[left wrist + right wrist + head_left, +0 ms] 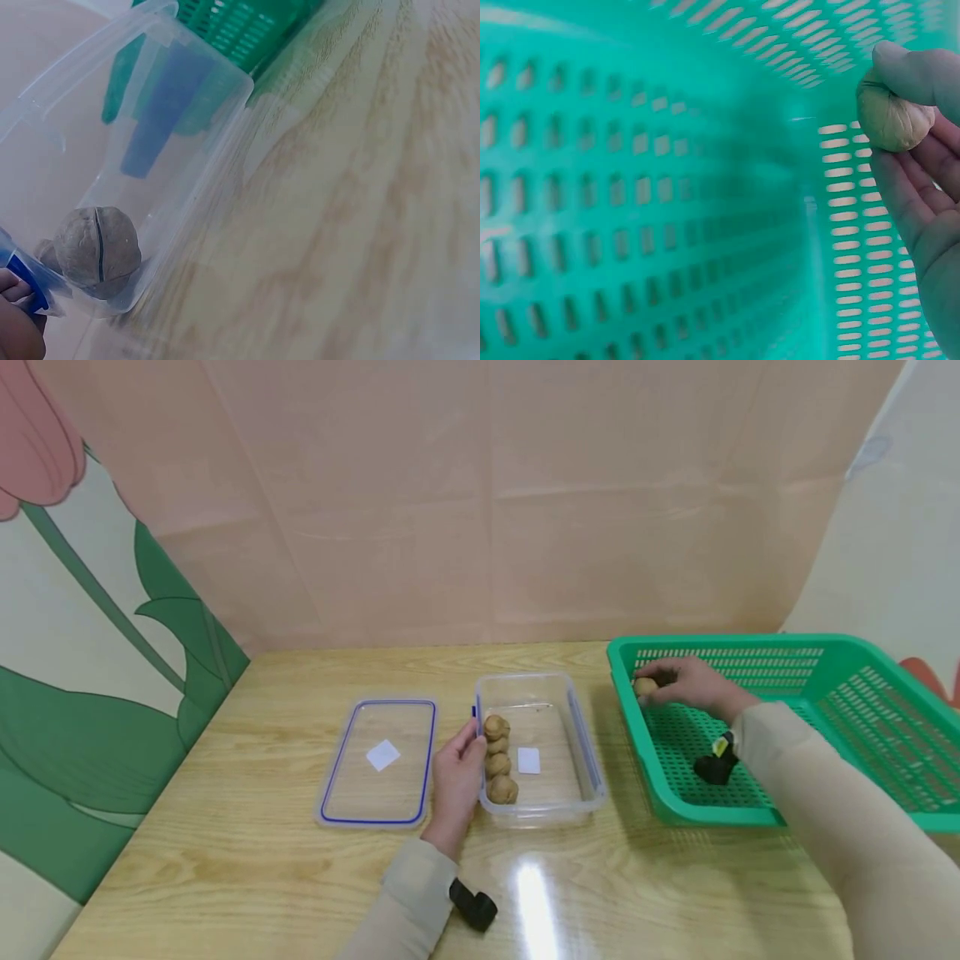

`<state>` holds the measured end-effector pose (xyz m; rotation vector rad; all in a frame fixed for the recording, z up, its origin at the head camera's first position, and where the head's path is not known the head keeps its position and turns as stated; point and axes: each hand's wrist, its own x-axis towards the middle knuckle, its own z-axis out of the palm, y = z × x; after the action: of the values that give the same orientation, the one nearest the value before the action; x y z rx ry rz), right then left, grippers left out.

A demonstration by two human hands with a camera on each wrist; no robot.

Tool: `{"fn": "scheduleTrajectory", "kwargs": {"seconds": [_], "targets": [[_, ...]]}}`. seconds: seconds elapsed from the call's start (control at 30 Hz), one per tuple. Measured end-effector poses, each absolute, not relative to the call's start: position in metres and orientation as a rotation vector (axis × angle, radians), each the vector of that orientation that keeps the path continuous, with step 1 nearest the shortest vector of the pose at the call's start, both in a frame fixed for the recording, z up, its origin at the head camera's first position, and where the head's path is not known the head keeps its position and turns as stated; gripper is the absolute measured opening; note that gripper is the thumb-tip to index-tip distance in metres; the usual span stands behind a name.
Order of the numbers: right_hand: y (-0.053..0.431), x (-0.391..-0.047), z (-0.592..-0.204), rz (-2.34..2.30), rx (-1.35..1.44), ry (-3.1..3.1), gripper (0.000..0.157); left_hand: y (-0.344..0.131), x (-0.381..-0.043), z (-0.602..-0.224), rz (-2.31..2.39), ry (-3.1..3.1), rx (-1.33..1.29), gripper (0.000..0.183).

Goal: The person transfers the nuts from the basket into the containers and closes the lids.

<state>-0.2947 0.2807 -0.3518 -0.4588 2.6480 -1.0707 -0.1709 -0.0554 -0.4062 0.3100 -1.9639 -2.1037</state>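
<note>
My left hand [457,781] grips the left wall of a clear plastic food container [542,811]; in the left wrist view its fingertips [10,288] lie at a blue-edged side latch. Several walnuts [498,765] line up along the container's left wall. A walnut [97,251] with a dark seam shows up close through the clear plastic. Inside the green basket [738,642], near its left wall, my right hand [696,685] pinches one walnut [892,116] between thumb and fingers.
A clear lid [345,793] with a blue seal lies flat left of the container, bearing a white paper square [382,755]. Another white square [528,761] shows at the container's base. The basket's raised wall stands to the container's right on the wooden table [247,827].
</note>
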Motion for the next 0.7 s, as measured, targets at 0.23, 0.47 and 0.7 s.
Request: {"fn": "scheduleTrajectory", "kwargs": {"seconds": [0.23, 0.47, 0.7], "targets": [[0.288, -0.293, -0.336, -1.275, -0.376, 2.639, 0.060, -0.056, -0.170, -0.405, -2.099, -1.982, 0.321, 0.036], [0.279, -0.292, -0.321, -1.384, -0.378, 2.640, 0.055, -0.057, -0.170, -0.404, -2.091, -1.982, 0.315, 0.035], [0.281, -0.289, -0.319, -1.284, -0.417, 2.630, 0.054, -0.057, -0.170, -0.405, -2.079, -2.020, 0.326, 0.035]]}}
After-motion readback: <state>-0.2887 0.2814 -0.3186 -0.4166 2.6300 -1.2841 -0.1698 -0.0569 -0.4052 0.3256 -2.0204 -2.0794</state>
